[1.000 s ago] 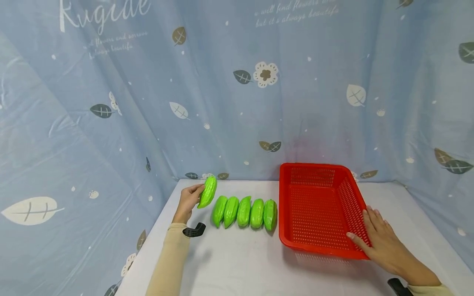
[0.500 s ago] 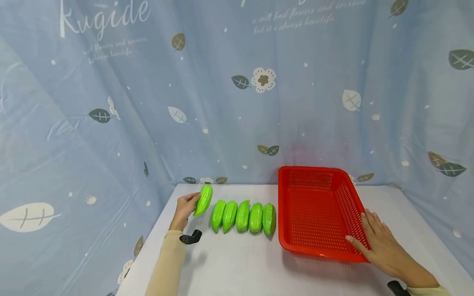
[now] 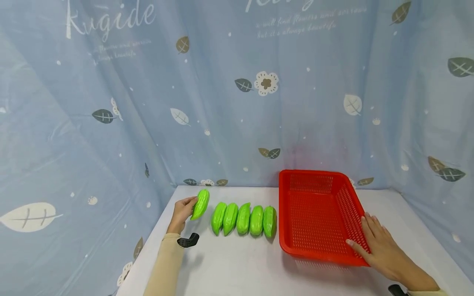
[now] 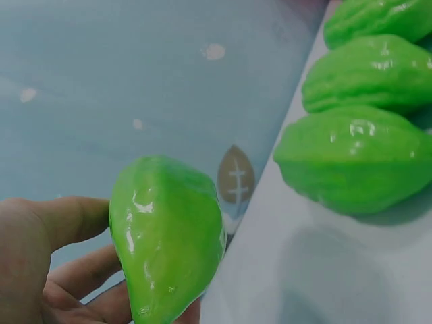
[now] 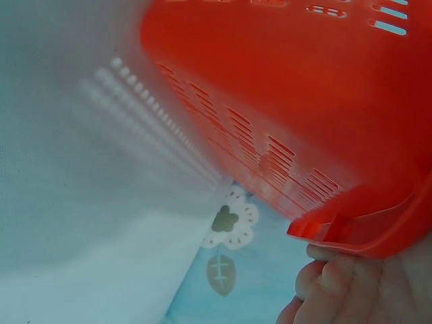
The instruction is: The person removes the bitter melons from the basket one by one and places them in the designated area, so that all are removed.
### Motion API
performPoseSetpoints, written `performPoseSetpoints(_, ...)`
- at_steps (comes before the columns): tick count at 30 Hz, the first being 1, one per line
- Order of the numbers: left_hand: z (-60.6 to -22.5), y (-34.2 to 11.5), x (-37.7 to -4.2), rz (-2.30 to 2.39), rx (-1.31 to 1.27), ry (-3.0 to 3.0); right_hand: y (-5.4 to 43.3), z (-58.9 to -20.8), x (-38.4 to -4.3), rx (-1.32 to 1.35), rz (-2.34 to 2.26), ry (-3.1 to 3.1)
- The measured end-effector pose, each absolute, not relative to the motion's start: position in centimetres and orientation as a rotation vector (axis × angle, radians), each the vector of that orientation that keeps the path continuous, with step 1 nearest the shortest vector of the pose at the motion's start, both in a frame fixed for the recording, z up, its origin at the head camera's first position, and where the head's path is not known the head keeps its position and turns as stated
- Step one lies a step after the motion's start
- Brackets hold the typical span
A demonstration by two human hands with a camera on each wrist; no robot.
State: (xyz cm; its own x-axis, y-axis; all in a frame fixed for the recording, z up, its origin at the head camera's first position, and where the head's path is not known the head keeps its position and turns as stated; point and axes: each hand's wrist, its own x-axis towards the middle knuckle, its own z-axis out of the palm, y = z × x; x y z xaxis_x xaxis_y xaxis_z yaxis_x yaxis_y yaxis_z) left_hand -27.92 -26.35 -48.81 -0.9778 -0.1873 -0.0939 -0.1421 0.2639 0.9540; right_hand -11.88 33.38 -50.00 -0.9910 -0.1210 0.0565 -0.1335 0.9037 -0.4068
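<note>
My left hand (image 3: 182, 213) pinches a light green bitter melon (image 3: 200, 204) between thumb and fingers, above the table's left side. In the left wrist view that bitter melon (image 4: 165, 236) has its tapered end toward the camera. Just right of it, several more green bitter melons (image 3: 243, 219) lie side by side in a row. My right hand (image 3: 385, 248) rests on the right rim of a red plastic basket (image 3: 325, 255), fingers straight and thumb over the inner side. From the right wrist, the basket's slotted outer wall (image 5: 250, 135) shows, with fingers (image 5: 344, 290) against its rim.
The white table (image 3: 237, 267) ends at a blue patterned curtain (image 3: 222, 102) behind and at the left. The basket stands close to the right end of the row, its mesh floor showing. A black wrist mount (image 3: 188, 240) sits on the left wrist.
My left hand has moved slightly left and down with the bitter melon, farther from the row. The right hand stays on the basket rim. The head view has shifted a little.
</note>
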Motion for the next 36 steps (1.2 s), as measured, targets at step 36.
performPoseSetpoints(36, -53.5, -25.8, -28.5, -1.725, 0.375, -2.619, 33.4, -49.9, -11.9, 0.22, 0.639, -3.031)
